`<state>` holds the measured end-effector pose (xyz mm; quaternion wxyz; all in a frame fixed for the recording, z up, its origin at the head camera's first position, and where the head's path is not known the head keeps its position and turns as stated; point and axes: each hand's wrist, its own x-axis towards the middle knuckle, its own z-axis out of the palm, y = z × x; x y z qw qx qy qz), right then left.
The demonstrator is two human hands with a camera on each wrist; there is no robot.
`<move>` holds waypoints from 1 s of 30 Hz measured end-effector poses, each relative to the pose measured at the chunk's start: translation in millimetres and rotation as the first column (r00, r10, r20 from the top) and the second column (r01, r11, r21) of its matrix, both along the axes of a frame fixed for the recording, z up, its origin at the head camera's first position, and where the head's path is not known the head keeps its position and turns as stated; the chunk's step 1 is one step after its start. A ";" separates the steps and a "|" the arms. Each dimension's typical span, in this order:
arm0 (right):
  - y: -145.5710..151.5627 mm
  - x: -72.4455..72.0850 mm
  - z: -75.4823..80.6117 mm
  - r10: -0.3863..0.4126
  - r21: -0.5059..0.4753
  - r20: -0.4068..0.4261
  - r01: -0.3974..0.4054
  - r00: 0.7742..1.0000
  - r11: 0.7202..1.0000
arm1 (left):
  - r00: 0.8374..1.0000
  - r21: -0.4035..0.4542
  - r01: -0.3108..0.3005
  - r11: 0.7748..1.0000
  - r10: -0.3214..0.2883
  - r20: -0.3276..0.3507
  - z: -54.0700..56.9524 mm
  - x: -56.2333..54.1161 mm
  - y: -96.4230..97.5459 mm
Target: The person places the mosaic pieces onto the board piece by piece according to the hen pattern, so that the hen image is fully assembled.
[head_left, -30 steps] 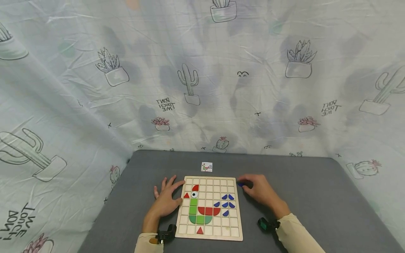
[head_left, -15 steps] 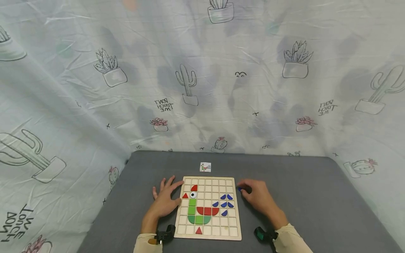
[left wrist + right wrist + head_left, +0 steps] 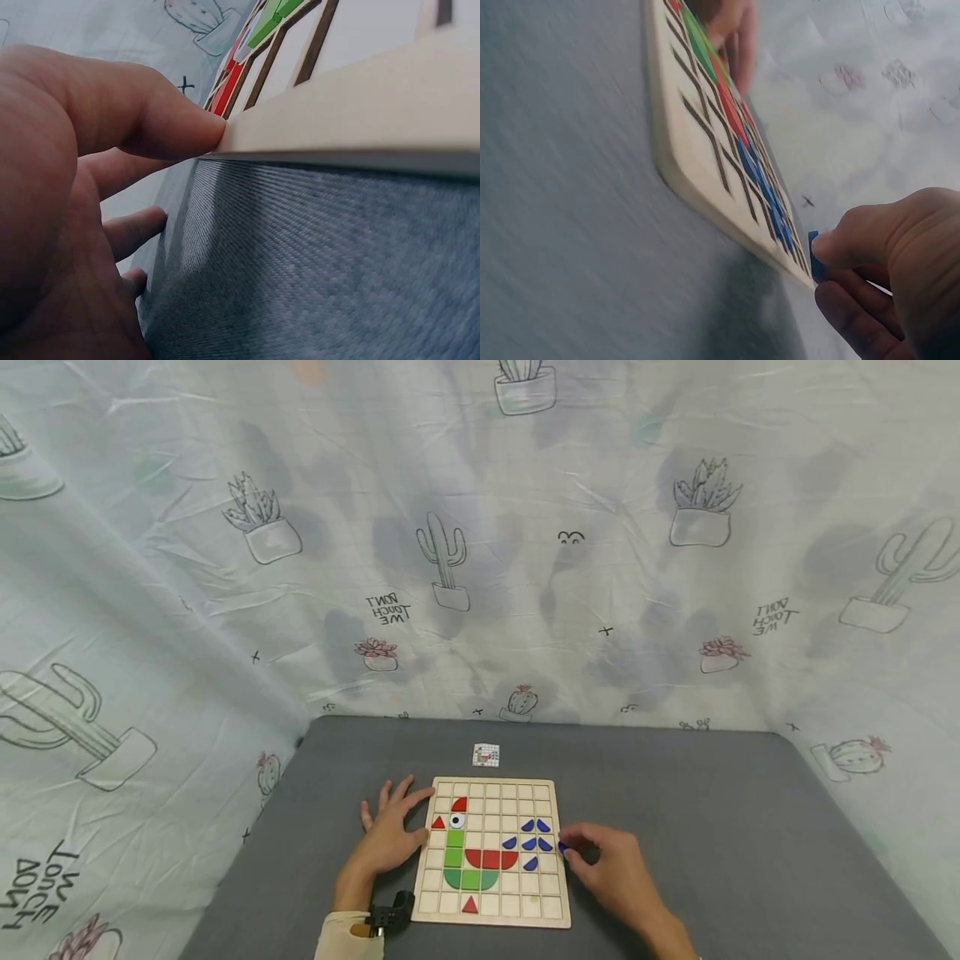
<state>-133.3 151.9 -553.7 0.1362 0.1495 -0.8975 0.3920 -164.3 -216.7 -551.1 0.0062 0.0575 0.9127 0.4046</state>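
A wooden grid board (image 3: pixel 510 907) lies flat on the grey table, carrying flat coloured pieces set out like a bird. My left hand (image 3: pixel 386 839) has its fingers spread, with thumb and forefinger touching the board's left edge; the left wrist view shows the thumb (image 3: pixel 176 120) against the wooden rim. At the right edge, my right hand (image 3: pixel 611 868) pinches a small blue piece (image 3: pixel 814 253) between thumb and forefinger; its full outline is covered by the fingers. Several blue leaf-shaped pieces (image 3: pixel 529 844) sit in nearby squares.
On the board are light green squares (image 3: pixel 453 857), a row of red pieces (image 3: pixel 491 859), a white eye tile (image 3: pixel 457 820) and a red triangle (image 3: pixel 469 905). A small picture card (image 3: pixel 486 755) lies behind it. A patterned curtain (image 3: pixel 495 610) surrounds the table.
My right hand has come toward me along the board's right side, from near its upper corner to about mid-height, still pinching the blue piece. My left hand keeps its place.
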 end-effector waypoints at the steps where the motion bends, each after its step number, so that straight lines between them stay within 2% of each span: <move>1: -2.4 3.2 -0.2 0.012 -0.009 0.016 -0.012 1.000 1.000 | 1.000 0.001 0.000 1.000 0.000 0.001 0.1 -0.1 0.0; 5: -10.8 10.2 -4.4 0.069 -0.026 0.031 -0.069 0.997 0.997 | 1.000 0.003 0.001 1.000 -0.001 0.003 0.2 -0.2 0.0; 11: -17.0 12.6 -12.0 0.130 0.006 -0.057 -0.130 0.990 0.991 | 1.000 0.007 0.003 1.000 -0.003 -0.004 0.3 0.5 -0.1; 22: -20.8 14.9 -14.1 0.129 0.033 -0.123 -0.126 0.984 0.991 | 1.000 0.002 0.005 1.000 -0.005 -0.022 -2.2 -2.1 2.1; 27: -19.5 15.3 -13.0 0.109 0.032 -0.113 -0.106 0.988 0.994 | 1.000 0.007 0.005 1.000 -0.005 -0.029 -4.1 -2.3 2.3; 30: -15.6 15.0 -10.8 0.092 0.024 -0.151 -0.090 0.984 0.996 | 1.000 0.011 -0.004 1.000 0.004 -0.030 -5.4 -1.1 0.2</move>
